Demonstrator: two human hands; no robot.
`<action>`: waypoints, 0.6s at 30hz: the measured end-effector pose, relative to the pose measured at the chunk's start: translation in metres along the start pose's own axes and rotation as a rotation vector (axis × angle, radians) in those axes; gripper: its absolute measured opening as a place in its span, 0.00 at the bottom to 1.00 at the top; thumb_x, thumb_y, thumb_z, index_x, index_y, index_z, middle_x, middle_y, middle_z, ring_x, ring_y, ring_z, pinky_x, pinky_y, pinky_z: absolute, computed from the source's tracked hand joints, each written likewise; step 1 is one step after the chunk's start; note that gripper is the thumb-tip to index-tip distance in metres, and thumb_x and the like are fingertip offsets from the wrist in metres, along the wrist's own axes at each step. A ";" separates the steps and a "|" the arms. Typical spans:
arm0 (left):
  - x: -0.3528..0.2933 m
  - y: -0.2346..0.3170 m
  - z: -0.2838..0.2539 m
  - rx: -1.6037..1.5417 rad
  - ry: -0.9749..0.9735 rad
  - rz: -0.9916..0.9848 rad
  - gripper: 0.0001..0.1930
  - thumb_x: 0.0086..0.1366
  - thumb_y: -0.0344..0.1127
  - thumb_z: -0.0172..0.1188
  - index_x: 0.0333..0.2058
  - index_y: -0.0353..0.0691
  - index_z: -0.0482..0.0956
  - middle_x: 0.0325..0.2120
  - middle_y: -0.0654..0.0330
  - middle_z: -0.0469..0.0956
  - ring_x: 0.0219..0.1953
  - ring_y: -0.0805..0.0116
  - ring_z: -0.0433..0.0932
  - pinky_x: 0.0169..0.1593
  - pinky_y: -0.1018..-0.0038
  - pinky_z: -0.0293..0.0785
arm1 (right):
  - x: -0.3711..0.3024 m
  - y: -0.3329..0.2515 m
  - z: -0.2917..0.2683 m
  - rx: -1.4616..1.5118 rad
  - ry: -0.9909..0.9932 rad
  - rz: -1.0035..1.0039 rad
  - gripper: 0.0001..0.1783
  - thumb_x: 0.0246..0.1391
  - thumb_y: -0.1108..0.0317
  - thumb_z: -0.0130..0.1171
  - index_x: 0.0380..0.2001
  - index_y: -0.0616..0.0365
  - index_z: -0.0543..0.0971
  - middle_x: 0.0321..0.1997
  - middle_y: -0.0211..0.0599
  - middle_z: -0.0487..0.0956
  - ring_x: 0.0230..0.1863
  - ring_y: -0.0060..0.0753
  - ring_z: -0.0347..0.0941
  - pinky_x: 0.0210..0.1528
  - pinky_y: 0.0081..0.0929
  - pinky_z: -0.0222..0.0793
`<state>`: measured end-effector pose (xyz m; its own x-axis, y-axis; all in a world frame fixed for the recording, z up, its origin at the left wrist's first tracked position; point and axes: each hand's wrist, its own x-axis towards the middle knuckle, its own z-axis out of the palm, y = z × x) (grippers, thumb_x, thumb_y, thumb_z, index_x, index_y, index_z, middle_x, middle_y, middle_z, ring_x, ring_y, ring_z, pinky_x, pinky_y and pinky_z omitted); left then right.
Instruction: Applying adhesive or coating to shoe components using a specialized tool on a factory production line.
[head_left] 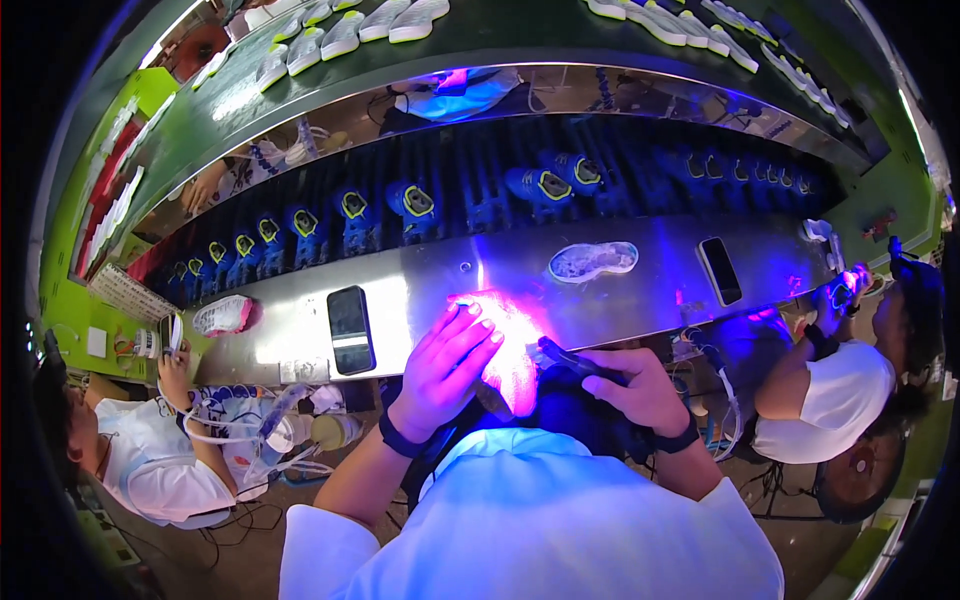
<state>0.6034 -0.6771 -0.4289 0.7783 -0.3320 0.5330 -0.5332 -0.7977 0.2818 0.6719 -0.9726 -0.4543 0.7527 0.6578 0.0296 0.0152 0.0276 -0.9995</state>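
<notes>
A shoe-shaped piece, washed out by bright pink-violet light, is held at the bench's near edge in front of me. My left hand grips its left side, fingers laid together over the top and thumb hidden. My right hand is closed round a dark, slim tool, whose tip points at the lit piece's right side. Glare hides whether the tip touches it. Beyond my hands, a pale shoe sole lies on the metal bench.
Phones lie left and right on the bench, with a white-and-pink sole farther left. Behind is a dark rack of blue shoes; above, a green shelf carries pale soles. Co-workers sit at left and right.
</notes>
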 end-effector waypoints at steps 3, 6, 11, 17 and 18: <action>-0.001 0.006 0.006 -0.024 -0.012 -0.082 0.27 0.50 0.24 0.64 0.53 0.38 0.82 0.52 0.51 0.79 0.60 0.47 0.77 0.66 0.48 0.71 | -0.007 0.009 -0.003 0.028 -0.012 0.033 0.22 0.60 0.73 0.66 0.58 0.63 0.81 0.42 0.29 0.84 0.42 0.20 0.75 0.50 0.24 0.72; -0.006 0.011 0.014 -0.050 -0.021 -0.192 0.30 0.46 0.21 0.64 0.54 0.37 0.82 0.53 0.49 0.79 0.59 0.45 0.77 0.66 0.49 0.71 | -0.014 0.015 -0.003 0.106 -0.018 0.200 0.22 0.60 0.71 0.66 0.58 0.62 0.80 0.40 0.28 0.83 0.40 0.18 0.74 0.48 0.22 0.72; -0.011 0.020 0.025 -0.045 -0.050 -0.362 0.34 0.43 0.19 0.65 0.55 0.38 0.80 0.53 0.48 0.79 0.59 0.45 0.78 0.64 0.53 0.73 | -0.029 0.039 0.006 0.222 0.009 0.265 0.24 0.62 0.70 0.67 0.60 0.62 0.79 0.34 0.24 0.80 0.33 0.14 0.72 0.38 0.16 0.70; -0.015 0.023 0.031 -0.032 -0.115 -0.486 0.35 0.45 0.19 0.67 0.57 0.43 0.80 0.54 0.51 0.78 0.54 0.50 0.82 0.53 0.63 0.82 | -0.044 0.048 0.020 0.190 0.096 0.343 0.24 0.60 0.69 0.69 0.59 0.62 0.80 0.34 0.28 0.82 0.34 0.18 0.75 0.40 0.20 0.72; -0.016 0.024 0.032 -0.035 -0.128 -0.507 0.35 0.46 0.19 0.67 0.57 0.43 0.80 0.53 0.52 0.78 0.52 0.51 0.83 0.52 0.64 0.82 | -0.042 0.049 0.020 0.190 0.093 0.344 0.24 0.60 0.69 0.69 0.59 0.62 0.80 0.34 0.28 0.82 0.34 0.18 0.75 0.40 0.20 0.72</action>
<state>0.5888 -0.7066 -0.4558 0.9747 0.0304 0.2215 -0.0884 -0.8578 0.5064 0.6275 -0.9841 -0.5040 0.7494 0.5820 -0.3158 -0.3630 -0.0377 -0.9310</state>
